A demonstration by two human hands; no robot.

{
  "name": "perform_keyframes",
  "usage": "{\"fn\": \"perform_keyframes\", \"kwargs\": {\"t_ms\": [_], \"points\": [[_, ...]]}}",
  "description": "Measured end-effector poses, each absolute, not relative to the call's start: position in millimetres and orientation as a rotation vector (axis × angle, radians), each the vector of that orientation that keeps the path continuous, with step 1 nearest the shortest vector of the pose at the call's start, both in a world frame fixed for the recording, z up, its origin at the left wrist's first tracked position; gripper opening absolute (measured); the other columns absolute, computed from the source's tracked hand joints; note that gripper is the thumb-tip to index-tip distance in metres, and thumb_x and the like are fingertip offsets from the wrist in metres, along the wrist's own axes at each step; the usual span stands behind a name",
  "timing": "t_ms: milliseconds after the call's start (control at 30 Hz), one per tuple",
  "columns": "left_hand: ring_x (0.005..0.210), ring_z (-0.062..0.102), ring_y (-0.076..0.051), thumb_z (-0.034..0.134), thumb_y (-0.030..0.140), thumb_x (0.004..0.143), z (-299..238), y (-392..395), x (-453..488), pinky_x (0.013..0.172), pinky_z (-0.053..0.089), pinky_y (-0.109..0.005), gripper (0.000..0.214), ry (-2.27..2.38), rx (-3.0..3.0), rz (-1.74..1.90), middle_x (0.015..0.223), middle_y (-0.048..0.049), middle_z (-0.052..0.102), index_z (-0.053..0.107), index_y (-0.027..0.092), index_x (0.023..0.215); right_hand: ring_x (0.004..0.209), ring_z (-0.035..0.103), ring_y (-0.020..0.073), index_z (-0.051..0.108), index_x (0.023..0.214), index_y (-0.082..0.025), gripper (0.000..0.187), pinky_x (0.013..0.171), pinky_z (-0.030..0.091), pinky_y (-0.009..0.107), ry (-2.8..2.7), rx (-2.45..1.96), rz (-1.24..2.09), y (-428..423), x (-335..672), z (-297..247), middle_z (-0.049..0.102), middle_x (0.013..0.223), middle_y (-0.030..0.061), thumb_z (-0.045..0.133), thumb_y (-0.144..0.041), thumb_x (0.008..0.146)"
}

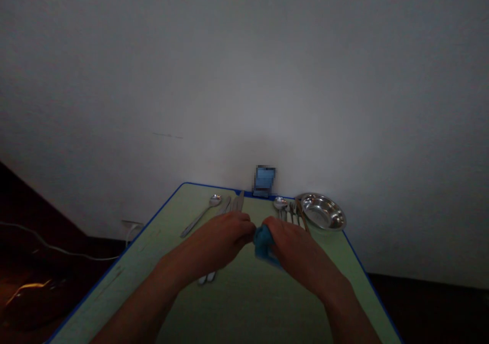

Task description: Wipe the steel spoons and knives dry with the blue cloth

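Note:
My right hand (292, 242) is closed around a bunched blue cloth (263, 239) above the middle of the table. Close by, my left hand (234, 236) is closed at the cloth's left edge, its fingertips pinched together; whatever they hold is hidden. Beneath my left forearm lie several table knives (238, 201), blades toward the wall and handle ends showing below. A metal spoon (199, 216) rests slantwise to their left. Beyond my right hand are another spoon (280, 203), white-handled forks (294, 216) and thin brown sticks (301, 215), partly covered by the hand.
A shiny metal bowl (324, 214) sits at the table's back right corner. Against the wall, at the back edge, leans a small blurred screen-like object (264, 181). The pale green table (237, 313) has a blue edge. A white cable (91, 257) runs along the left.

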State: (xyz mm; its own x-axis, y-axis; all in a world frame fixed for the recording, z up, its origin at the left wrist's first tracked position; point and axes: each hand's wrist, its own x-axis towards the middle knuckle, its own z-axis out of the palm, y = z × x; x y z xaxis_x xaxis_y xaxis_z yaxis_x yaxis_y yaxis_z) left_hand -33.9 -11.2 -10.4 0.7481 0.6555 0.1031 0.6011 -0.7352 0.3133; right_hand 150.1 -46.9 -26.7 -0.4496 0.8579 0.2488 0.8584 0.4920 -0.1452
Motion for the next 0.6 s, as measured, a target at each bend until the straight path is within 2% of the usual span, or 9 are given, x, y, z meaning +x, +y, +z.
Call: {"fn": "perform_keyframes", "kwargs": {"t_ms": [300, 600], "points": [[0.077, 0.057, -0.015, 0.051, 0.02, 0.086, -9.9, -6.9, -38.1, 0.07, 0.041, -0.026, 0.012, 0.922, 2.661, 0.348, 0.079, -0.0009, 0.061, 0.062, 0.017, 0.081, 0.062, 0.057, 0.0142, 0.047, 0.084, -0.019, 0.015, 0.051, 0.024, 0.028, -2.472, -1.45, -0.053, -50.9, 151.6, -24.6, 0.06, 0.072, 0.0008, 0.043, -0.005, 0.082], [0.08, 0.057, -0.017, 0.047, 0.016, 0.085, -3.4, -15.6, -31.6, 0.072, 0.042, -0.027, 0.019, 1.058, 2.626, 0.347, 0.084, -0.0039, 0.061, 0.065, 0.017, 0.083, 0.064, 0.058, 0.0145, 0.047, 0.084, -0.019, 0.016, 0.052, 0.027, 0.028, -2.445, -1.43, -0.048, -48.2, 154.4, -24.6, 0.061, 0.075, 0.0016, 0.041, -0.005, 0.081]]}}
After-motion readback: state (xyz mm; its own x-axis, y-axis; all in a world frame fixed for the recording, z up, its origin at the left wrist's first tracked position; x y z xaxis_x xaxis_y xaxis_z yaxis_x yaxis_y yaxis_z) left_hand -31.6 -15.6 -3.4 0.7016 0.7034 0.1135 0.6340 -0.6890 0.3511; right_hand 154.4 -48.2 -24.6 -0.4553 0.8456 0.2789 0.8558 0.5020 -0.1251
